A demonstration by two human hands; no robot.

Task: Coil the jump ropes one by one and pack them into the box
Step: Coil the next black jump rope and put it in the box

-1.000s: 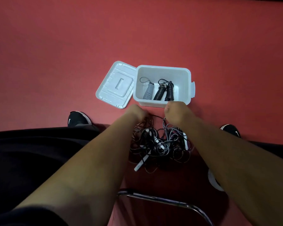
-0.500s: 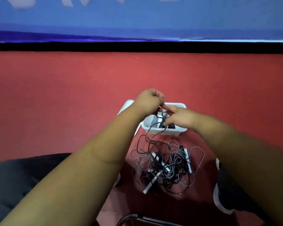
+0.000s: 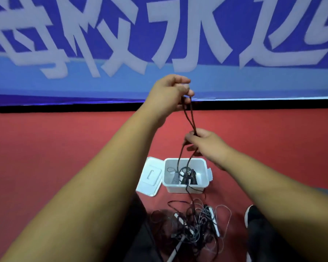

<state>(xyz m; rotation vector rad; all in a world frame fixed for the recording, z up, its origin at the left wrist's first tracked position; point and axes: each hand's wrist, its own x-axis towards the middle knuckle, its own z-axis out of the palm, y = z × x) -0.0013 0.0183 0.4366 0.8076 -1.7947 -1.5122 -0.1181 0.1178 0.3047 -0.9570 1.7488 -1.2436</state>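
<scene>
A red floor (image 3: 64,148) is running up to a blue banner (image 3: 102,35) with big white characters. One white box (image 3: 206,173) is sitting on it, with one lid (image 3: 150,176) lying against its left side and three coiled ropes (image 3: 193,179) inside. The left grip (image 3: 169,93) is pinching a dark rope (image 3: 191,118) high up. The right grip (image 3: 206,144) is clutching the same rope lower, above the box. Its two strands are trailing into a tangled pile (image 3: 193,224) nearer the person, its rope count impossible to tell.

Before you hangs a blue banner (image 3: 102,84) with white characters, above the red floor (image 3: 55,148); your black shoe (image 3: 253,217) rests there.
</scene>
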